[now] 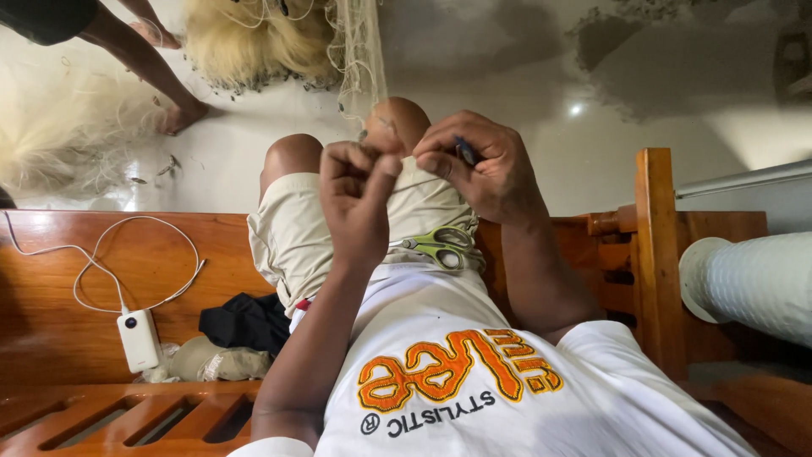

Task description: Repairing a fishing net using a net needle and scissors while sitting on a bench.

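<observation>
We sit on a wooden bench [76, 262] with knees drawn up, and both hands meet just above the lap. Our left hand [359, 199] is clenched, thumb and fingers pinching a thin line [419, 184] that runs toward 3 o'clock to our right hand [484, 165]. That hand grasps a slim blue needle-like tool [464, 150] between thumb and forefinger. The line seems to belong to the fine net [359, 51] that hangs toward 12 o'clock beyond the knees, though the join is hidden behind the hands. We judge the step in hand to be working one knot or mesh of the net, held taut between the two pinches. The next move calls for steady tension from the left while the tool tip threads a very small opening, which we cannot make out. Green-handled scissors [440, 245] lie on the shorts at 6 o'clock of the hands, close enough to reach. Room is tight. The bench's upright post [658, 245] and a white ribbed roll [753, 283] hem in the right elbow at 3 o'clock. At 8 o'clock a white power bank [138, 338] with its looped cable [135, 224] and a dark cloth [245, 322] lie on the seat. Another person's legs [144, 59] stand at 10 o'clock beside pale fibre heaps [245, 38].
</observation>
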